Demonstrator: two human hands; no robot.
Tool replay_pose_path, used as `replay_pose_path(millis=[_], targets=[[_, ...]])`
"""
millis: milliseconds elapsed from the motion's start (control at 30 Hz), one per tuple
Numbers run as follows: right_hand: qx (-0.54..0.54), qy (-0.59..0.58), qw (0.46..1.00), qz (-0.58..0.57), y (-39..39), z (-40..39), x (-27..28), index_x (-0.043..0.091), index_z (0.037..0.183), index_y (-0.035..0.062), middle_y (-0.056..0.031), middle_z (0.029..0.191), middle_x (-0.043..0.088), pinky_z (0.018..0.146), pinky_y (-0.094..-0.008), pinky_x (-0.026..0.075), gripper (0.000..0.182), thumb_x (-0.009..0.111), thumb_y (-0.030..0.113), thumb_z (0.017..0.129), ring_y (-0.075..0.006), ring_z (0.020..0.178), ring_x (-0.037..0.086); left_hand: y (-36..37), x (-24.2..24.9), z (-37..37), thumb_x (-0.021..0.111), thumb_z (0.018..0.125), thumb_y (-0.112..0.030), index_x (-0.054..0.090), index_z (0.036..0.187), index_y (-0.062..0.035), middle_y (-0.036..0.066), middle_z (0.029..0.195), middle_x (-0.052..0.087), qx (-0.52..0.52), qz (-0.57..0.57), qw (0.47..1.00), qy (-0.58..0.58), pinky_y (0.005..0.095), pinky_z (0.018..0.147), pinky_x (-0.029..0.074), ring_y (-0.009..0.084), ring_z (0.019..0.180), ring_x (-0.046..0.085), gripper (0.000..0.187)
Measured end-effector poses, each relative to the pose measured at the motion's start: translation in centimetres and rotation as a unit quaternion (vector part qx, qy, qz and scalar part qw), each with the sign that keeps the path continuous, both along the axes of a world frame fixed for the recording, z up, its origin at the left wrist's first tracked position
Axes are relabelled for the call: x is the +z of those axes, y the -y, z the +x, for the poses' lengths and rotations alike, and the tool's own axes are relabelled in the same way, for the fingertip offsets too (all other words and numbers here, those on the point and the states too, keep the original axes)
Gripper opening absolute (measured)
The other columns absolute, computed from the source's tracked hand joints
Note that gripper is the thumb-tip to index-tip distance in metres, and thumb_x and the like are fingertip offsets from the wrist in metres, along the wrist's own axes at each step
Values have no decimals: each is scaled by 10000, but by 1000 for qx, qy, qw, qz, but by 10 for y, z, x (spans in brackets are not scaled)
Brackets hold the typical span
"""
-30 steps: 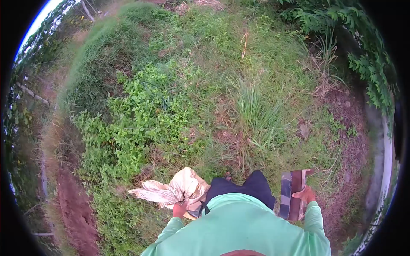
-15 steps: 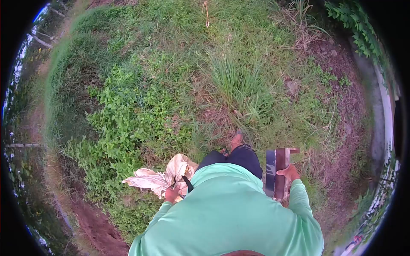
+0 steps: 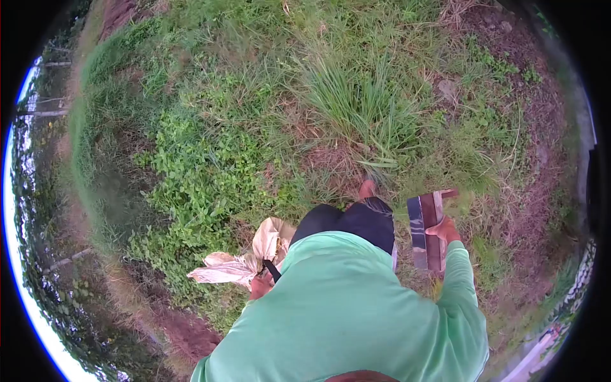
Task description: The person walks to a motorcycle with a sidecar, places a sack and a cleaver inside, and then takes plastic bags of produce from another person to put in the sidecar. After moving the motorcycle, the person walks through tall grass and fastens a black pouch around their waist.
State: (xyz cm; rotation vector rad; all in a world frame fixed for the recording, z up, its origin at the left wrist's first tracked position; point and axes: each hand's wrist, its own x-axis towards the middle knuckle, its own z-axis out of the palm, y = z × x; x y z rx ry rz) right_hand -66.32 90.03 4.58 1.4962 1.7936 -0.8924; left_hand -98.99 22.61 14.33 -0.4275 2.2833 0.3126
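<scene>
My left hand (image 3: 259, 288), closed near my left hip, grips a crumpled pale woven sack (image 3: 267, 240). A short black strap-like piece (image 3: 273, 271) shows beside those fingers; its far end is hidden by my shirt. Out to the right, my right hand (image 3: 443, 230) is wrapped round a small wooden stool (image 3: 434, 248) built of brown boards, with a dark, patchy board on its left side. The stool is held up off the grass, and a short wooden piece sticks out at its top end.
Grass and weeds cover the ground, with a tall grass clump (image 3: 363, 95) ahead and leafy plants (image 3: 197, 172) to the left. A bare foot (image 3: 367, 189) shows before my dark trousers. A stone (image 3: 447, 90) lies ahead right; bare soil (image 3: 184, 334) shows behind left.
The wooden stool has swung forward and slightly right in my right hand. My legs have shifted in a step, and the ground has moved in view. The sack stays in my left hand.
</scene>
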Motion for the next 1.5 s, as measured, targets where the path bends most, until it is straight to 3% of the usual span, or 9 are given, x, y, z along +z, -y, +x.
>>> replay_pose_path(millis=[367,500,600,633,833,967,1233,1333,1500], targets=[[23,-21,998,58,-60,-105,25,528,1307,-46,-252,1233,656,1022,-409,512,984,978,298,501,-347,1179,639,-33,-6,-129,787,831,-511,547,1245,185,322,1222,638,28,-16,999,-1,417,974,488,370,1163,626,844],[-39,11,998,52,-32,-102,43,543,1296,-40,-227,1216,675,989,-410,532,971,978,296,495,-333,1138,661,-9,-89,-210,738,793,-649,598,1204,151,315,1229,642,-7,-63,995,75,452,980,483,401,1153,638,910],[-75,56,993,71,6,-136,72,572,1267,-35,-205,1195,690,968,-402,540,932,978,295,496,-313,1098,679,-29,-116,-274,727,794,-658,639,1147,129,306,1143,679,-115,-21,993,-28,449,939,507,403,1100,664,867],[-80,85,990,74,23,-165,105,586,1252,-34,-200,1184,695,963,-399,541,913,979,294,496,-305,1082,684,-44,-113,-297,728,794,-653,642,1137,121,305,1142,678,-63,-10,995,82,446,936,510,398,1103,665,851],[-90,138,986,5,53,-268,164,621,1226,-45,-184,1100,723,840,-431,578,861,963,378,558,-292,972,712,-57,-123,-379,737,827,-596,583,1220,119,326,1170,659,-100,69,993,-7,440,979,486,444,1147,627,831],[-163,85,983,-17,63,-355,186,630,1195,-104,-239,1141,709,905,-408,559,847,962,366,574,-303,1061,699,-93,-82,-454,728,836,-586,619,1081,86,314,1066,685,-110,83,988,-70,479,901,510,468,1024,657,724],[-165,-127,978,-4,40,-407,94,630,1193,-76,-188,1092,721,831,-407,565,796,951,360,610,-283,982,697,-112,-98,-572,743,824,-566,633,1044,95,303,1056,686,-154,60,982,-95,460,896,507,446,1007,661,705],[-178,-105,978,37,29,-437,76,651,1168,-74,-190,1108,721,869,-380,556,739,945,319,616,-276,989,696,-123,-84,-601,761,813,-540,612,1184,121,289,1170,675,-134,151,969,-144,429,956,489,398,1109,654,772],[-175,-106,979,4,-4,-462,18,662,1167,-41,-203,1105,724,903,-398,550,713,935,327,621,-309,1015,704,-134,-72,-625,761,808,-531,611,1184,117,284,1156,681,-121,23,991,-55,430,958,491,404,1114,652,764]])
